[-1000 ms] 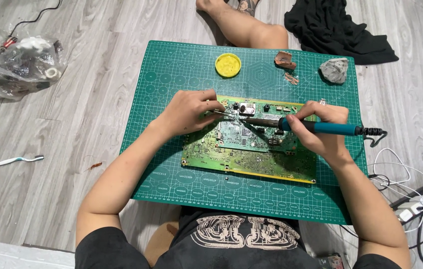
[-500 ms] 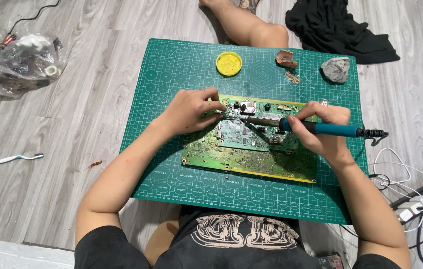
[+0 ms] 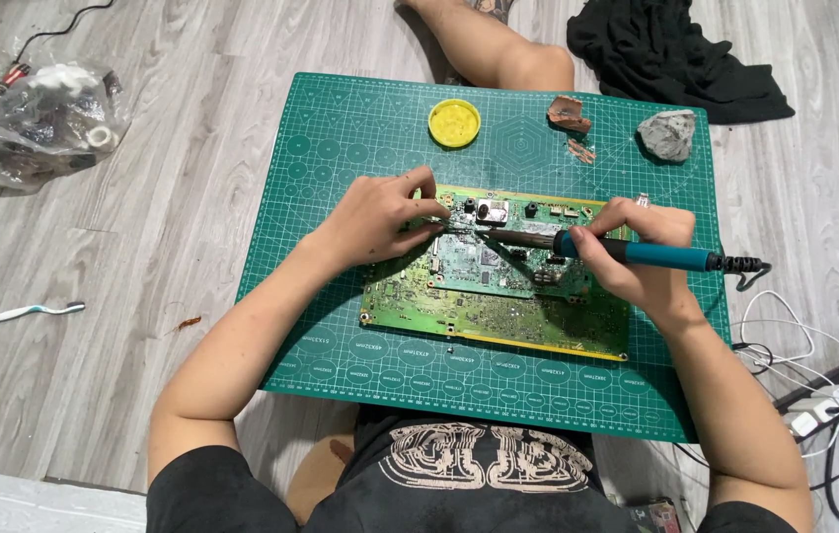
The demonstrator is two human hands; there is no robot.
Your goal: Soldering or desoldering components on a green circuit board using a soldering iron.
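Home floor, wood planks (image 3: 192, 178) (cutting mat (image 3: 341, 336), clothes (image 3: 676, 49))

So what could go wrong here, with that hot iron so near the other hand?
The left hand pinches something thin right where the blue-handled soldering iron in the right hand points, so a slip might burn a finger. The iron's cord runs off the green cutting mat toward tangled white cables; a snag could jerk it across the green circuit board.

The flat green rubbery cutting mat (image 3: 341, 326) looks matt. The grey wooden plank floor (image 3: 143, 286) looks smooth. The black cloth heap (image 3: 676, 49) looks soft.
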